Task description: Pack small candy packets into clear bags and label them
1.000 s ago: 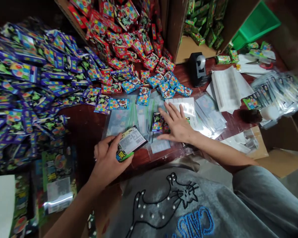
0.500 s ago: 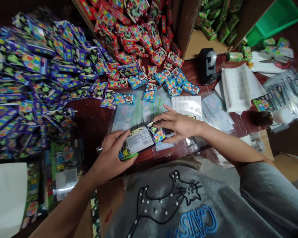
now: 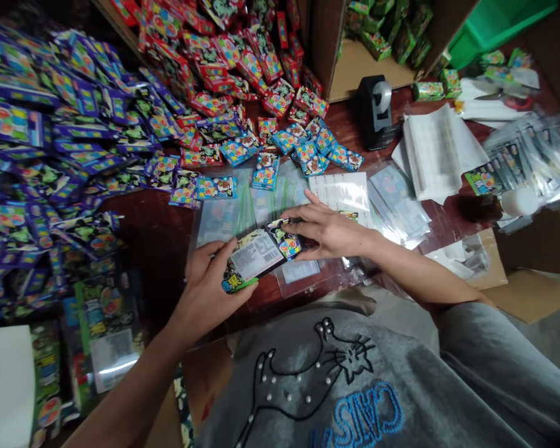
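Observation:
My left hand [image 3: 208,283] is closed round the left end of a printed flat packet [image 3: 256,254], dark with a white label and a green lower edge. At the packet's right end is a small purple candy box [image 3: 287,242] with bright round pictures. The fingers of my right hand [image 3: 331,233] grip this box from the right. Whether the box sits inside the packet's end or just against it, I cannot tell. Under my hands lie clear plastic bags [image 3: 214,221] with green strips. Small blue candy boxes [image 3: 266,171] lie just beyond them.
A big heap of purple boxes [image 3: 88,149] fills the left. Red boxes [image 3: 214,56] pile up at the back. A black tape dispenser [image 3: 373,118], a stack of white sheets [image 3: 432,152] and a brown bottle with a white cap [image 3: 518,202] stand to the right.
The view has turned slightly, so the table's things appear farther left and higher. Both hands keep their hold on the packet and the purple box, with little visible movement.

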Demonstrator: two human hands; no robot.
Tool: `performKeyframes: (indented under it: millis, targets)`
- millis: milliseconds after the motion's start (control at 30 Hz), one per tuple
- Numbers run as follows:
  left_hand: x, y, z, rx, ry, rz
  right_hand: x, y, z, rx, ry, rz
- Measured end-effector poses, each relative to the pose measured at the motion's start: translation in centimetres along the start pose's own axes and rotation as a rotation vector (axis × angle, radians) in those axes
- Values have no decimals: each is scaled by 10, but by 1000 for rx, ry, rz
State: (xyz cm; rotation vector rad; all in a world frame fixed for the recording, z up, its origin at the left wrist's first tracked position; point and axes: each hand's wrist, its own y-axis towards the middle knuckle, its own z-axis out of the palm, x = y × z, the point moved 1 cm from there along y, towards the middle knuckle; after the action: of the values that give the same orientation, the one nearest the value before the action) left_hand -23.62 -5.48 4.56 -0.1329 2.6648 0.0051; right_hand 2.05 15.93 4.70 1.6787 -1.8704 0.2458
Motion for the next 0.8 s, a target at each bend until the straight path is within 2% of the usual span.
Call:
performKeyframes:
  millis: [100, 167, 333, 467, 567, 633, 733, 800]
  targets:
    - [-2, -1, 2, -39, 50, -65, 10, -5, 7, -93, -46, 29]
    - [-2, -2, 3, -62, 76, -51, 14, -8, 11, -122, -61, 15]
    - [-3, -4, 6, -18, 61, 62, 19, -10, 22, 2, 4, -58]
    - [-8, -4, 5, -46, -10, 12, 30, -13, 35, -103, -16, 176]
    - [-9, -2, 5, -37, -20, 52, 36, -23, 41, -114, -87, 246]
    - [-8, 0, 5, -28, 13, 94, 31, -33, 37, -105, -129, 312]
    - [-3, 6, 7, 2, 53, 107, 15, -48, 19, -97, -156, 448]
    - [0, 10, 9, 42, 47, 92, 7, -52, 6, -75, -123, 435]
